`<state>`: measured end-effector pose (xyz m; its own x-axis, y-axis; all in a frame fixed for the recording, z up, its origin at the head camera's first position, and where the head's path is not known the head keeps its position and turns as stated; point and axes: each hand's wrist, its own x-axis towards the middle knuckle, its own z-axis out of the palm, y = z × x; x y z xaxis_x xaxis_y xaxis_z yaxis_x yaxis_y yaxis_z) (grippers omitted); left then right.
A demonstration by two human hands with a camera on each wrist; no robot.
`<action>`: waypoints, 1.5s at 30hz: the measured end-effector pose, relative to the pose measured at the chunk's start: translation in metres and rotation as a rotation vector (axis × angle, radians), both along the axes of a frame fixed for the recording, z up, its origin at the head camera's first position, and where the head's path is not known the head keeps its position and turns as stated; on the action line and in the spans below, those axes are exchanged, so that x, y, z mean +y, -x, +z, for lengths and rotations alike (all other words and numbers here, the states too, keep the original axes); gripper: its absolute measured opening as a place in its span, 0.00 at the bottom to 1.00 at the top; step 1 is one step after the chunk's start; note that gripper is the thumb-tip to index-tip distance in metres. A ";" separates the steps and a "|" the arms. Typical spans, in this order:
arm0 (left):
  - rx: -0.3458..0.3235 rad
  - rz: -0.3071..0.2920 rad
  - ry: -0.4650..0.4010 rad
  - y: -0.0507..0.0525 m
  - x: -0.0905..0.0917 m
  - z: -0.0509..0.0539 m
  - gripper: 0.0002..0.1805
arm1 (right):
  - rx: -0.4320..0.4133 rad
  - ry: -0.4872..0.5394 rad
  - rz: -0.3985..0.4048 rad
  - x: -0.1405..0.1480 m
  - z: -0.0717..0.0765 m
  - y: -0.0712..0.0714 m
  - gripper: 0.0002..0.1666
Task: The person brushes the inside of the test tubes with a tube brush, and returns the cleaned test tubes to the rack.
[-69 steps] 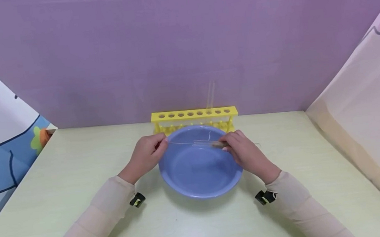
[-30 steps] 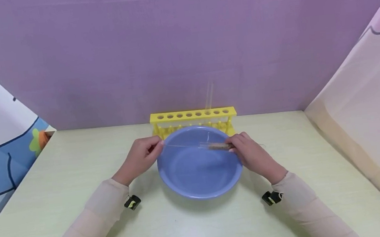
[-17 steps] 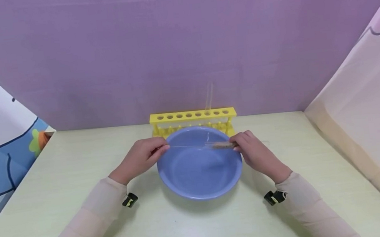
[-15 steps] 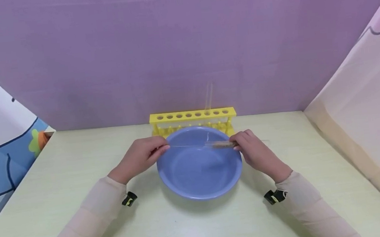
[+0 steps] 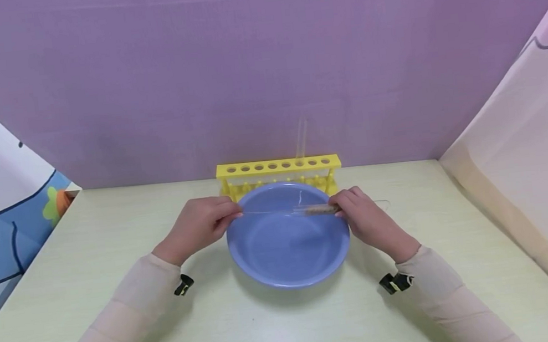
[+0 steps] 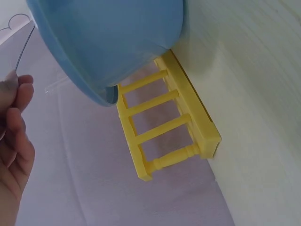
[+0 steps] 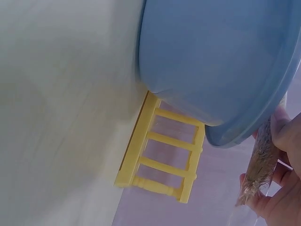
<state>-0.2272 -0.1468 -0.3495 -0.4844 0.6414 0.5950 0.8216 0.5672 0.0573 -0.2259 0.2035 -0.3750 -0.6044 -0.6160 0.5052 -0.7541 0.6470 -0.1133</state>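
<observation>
Over the blue basin (image 5: pixel 290 253), the left hand (image 5: pixel 205 225) pinches the end of a thin wire (image 5: pixel 263 212); the left wrist view shows this wire (image 6: pixel 24 47) as twisted, between the fingertips of the left hand (image 6: pixel 14 141). The right hand (image 5: pixel 367 222) grips a clear glass tube lying nearly level, its closed end (image 5: pixel 384 203) sticking out to the right. Inside the tube sits a brush head with brownish bristles (image 5: pixel 319 209). In the right wrist view these bristles (image 7: pixel 263 162) show through the glass between the fingers and thumb of the right hand (image 7: pixel 284 169).
Behind the basin stands a yellow test tube rack (image 5: pixel 278 165) with a row of holes. One clear tube (image 5: pixel 302 140) rises from it, right of its middle. A purple backdrop (image 5: pixel 263 72) hangs behind the pale table (image 5: pixel 271 333), with printed cloths on both sides.
Since the earliest frame, the right hand and tube have moved right, and the left hand slightly left. Over the last half second both hands have barely shifted, with their grips unchanged.
</observation>
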 end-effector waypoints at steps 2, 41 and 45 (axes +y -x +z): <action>0.002 0.011 -0.002 0.000 0.001 -0.001 0.06 | 0.000 0.003 0.003 -0.001 0.000 0.000 0.14; 0.203 0.202 0.156 -0.001 0.013 -0.005 0.15 | -0.025 0.022 0.054 -0.002 0.001 -0.001 0.15; 0.234 0.196 0.160 0.000 0.010 -0.006 0.15 | -0.029 0.017 0.059 -0.001 0.002 0.000 0.15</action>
<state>-0.2269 -0.1370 -0.3557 -0.4695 0.6442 0.6038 0.6766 0.7019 -0.2227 -0.2256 0.2023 -0.3735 -0.5815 -0.6425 0.4990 -0.7873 0.5988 -0.1465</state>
